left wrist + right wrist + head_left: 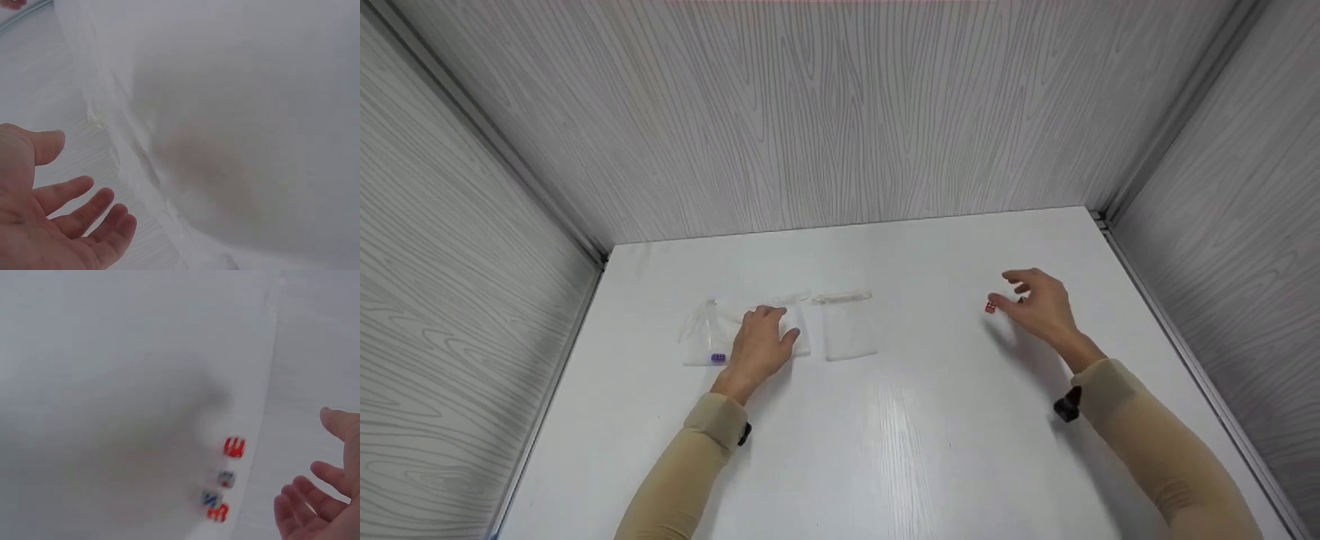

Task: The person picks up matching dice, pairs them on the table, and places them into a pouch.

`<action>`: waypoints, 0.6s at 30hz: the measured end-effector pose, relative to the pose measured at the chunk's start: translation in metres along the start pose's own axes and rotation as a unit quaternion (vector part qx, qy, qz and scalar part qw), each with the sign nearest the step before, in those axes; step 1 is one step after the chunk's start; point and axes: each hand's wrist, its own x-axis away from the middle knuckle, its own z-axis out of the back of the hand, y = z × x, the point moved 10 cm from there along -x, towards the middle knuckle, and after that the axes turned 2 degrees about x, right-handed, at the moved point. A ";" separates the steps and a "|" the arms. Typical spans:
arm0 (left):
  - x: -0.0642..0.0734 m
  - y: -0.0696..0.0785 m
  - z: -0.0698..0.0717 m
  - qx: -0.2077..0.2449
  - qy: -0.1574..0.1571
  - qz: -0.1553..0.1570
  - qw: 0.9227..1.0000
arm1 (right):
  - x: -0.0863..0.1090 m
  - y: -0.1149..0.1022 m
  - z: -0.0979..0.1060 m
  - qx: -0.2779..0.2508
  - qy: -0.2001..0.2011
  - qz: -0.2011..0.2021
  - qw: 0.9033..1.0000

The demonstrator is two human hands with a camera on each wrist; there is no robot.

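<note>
My left hand (763, 341) hovers above the middle clear plastic bag (797, 330), its fingers relaxed and holding nothing. To its left lies another clear bag (697, 330) with a purple die (718, 358) near its bottom edge. A third flat bag (851, 330) lies to its right. On the right, my right hand (1039, 306) is spread loosely over a small group of dice, thumb and fingers apart. A red die (990, 307) shows beside its thumb. In the right wrist view, a red die (234, 447), a white die (226, 479), a blue-and-white die (212, 498) and another red die (217, 513) sit close together.
A white tabletop (840, 450) lies under both hands. Grey wood-grain panels stand at the back (840, 112), the left (450, 262) and the right (1237, 187).
</note>
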 end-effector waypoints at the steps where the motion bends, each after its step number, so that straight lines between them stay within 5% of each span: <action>1: 0.000 0.000 -0.006 -0.001 -0.013 0.003 1.000 | 0.003 0.013 0.004 -0.006 0.001 -0.011 1.000; 8: 0.006 -0.010 -0.031 -0.032 -0.067 0.013 0.997 | 0.024 0.073 0.003 0.004 -0.045 -0.103 0.994; 18: 0.005 -0.010 -0.036 -0.040 -0.065 0.009 0.997 | 0.026 0.079 -0.007 0.009 -0.068 -0.136 0.988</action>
